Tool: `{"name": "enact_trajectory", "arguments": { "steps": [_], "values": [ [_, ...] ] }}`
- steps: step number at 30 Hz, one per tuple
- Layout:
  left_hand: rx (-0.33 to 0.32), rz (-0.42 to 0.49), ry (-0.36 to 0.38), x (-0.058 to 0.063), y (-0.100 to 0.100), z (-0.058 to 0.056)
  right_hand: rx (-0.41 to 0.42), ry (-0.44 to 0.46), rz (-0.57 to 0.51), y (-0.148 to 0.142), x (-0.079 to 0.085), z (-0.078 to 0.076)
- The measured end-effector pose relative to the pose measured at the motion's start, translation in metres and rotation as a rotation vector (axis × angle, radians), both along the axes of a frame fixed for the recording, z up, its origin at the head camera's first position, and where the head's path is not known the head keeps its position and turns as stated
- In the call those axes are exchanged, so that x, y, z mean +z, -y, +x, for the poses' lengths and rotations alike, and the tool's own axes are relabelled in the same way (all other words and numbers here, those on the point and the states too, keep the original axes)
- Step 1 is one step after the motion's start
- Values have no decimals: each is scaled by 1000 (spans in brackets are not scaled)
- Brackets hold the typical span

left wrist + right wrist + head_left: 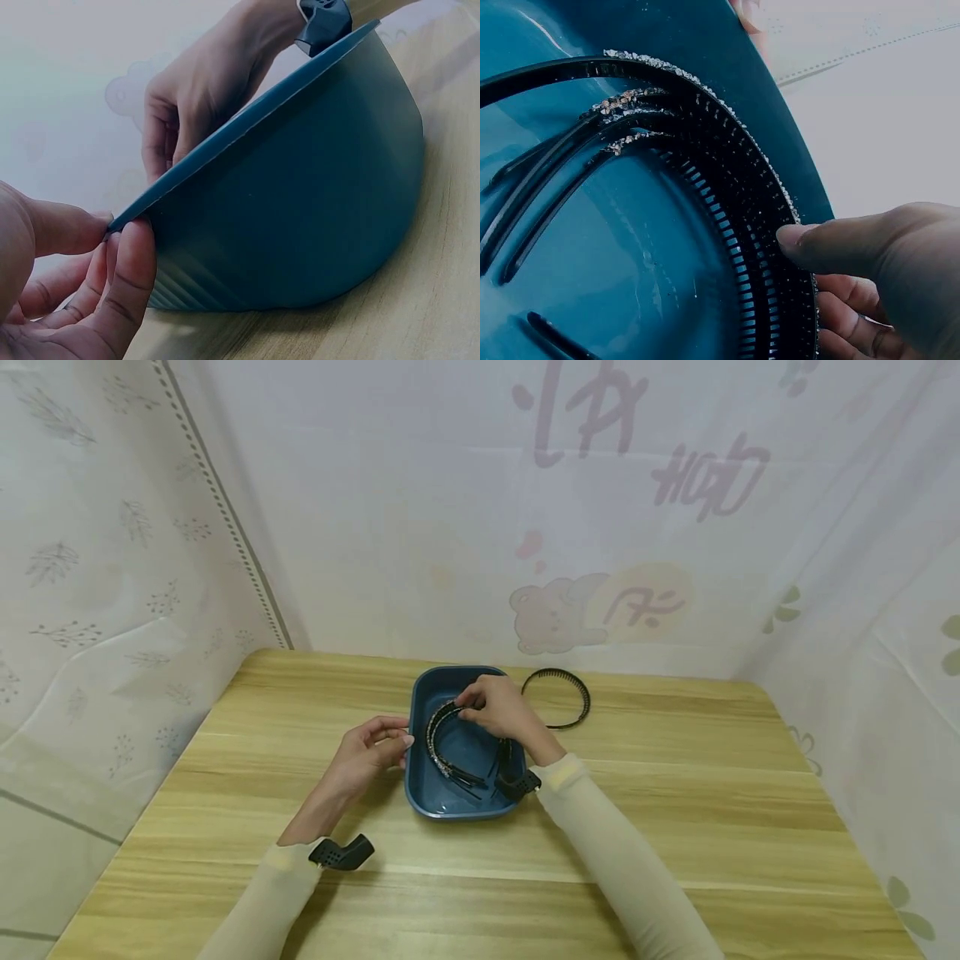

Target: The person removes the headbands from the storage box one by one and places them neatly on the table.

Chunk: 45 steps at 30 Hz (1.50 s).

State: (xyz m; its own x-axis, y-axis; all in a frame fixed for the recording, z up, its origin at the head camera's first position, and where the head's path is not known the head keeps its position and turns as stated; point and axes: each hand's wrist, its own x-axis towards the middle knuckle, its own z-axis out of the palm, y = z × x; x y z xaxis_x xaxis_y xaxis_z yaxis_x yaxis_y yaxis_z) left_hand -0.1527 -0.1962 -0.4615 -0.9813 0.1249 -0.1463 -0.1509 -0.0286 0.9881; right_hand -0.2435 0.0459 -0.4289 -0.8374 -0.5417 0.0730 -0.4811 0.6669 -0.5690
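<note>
A dark blue plastic basin [463, 806] stands on the table, with several black headbands [437, 752] set with sparkly stones nested inside it. My left hand [371, 753] pinches the basin's left rim, thumb on top and fingers beneath, as the left wrist view shows. My right hand [498, 706] reaches into the basin from the right and grips the curved part of the headbands. In the right wrist view its thumb [799, 240] lies on their toothed inner side, the other fingers on the stone-covered outer side. My right wrist hides part of the basin's right side.
A black toothed hair hoop [588, 697] lies on the wooden table [712, 827] just right of the basin. Printed cloth [420, 527] hangs behind and at both sides of the table. Each wrist wears a black camera mount [341, 853].
</note>
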Motion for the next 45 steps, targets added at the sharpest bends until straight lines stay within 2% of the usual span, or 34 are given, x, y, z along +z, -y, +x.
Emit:
{"name": "enact_trajectory", "arguments": {
  "steps": [5,11,19,26,34,45],
  "values": [
    [0,2,4,-1,0,1,2,14,1,-1,0,-1],
    [-1,-5,7,-1,0,2,44,15,-14,-5,1,-4],
    [-3,0,3,-1,0,0,93,-15,-55,-14,14,-2],
    [-3,-1,-1,0,0,0,67,-37,-148,-23,23,1],
    [4,-13,19,1,1,0,22,-103,-231,-34,30,3],
    [-1,-16,11,0,1,0,-74,-86,-309,-54,38,2]
  ]
}}
